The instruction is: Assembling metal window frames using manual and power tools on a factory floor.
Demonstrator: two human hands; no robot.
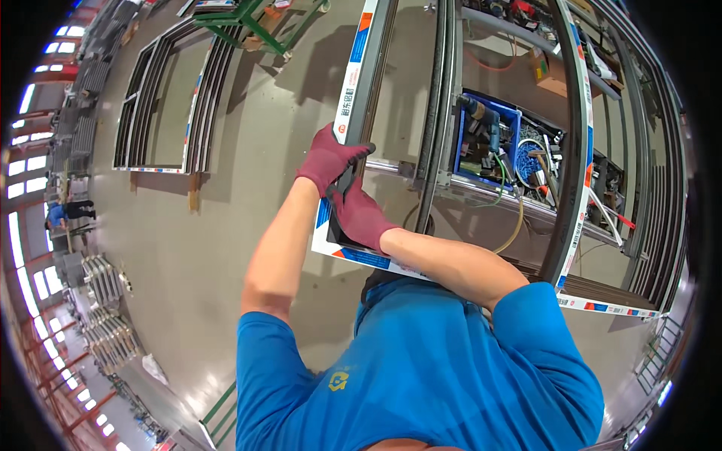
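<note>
A large dark metal window frame with white, blue and orange protective film stands in front of me. My left hand, in a maroon glove, grips the frame's left upright from the side. Just below it, my right hand, also gloved, is closed on the same upright near the lower left corner. A small dark part shows between the two hands; I cannot tell what it is. The frame's bottom rail runs to the right behind my right arm.
Behind the frame is a bench with a blue bin of tools, cables and a hose. More dark frames lie on the grey floor at the left, near a green stand. Stacked metal profiles and a distant person are far left.
</note>
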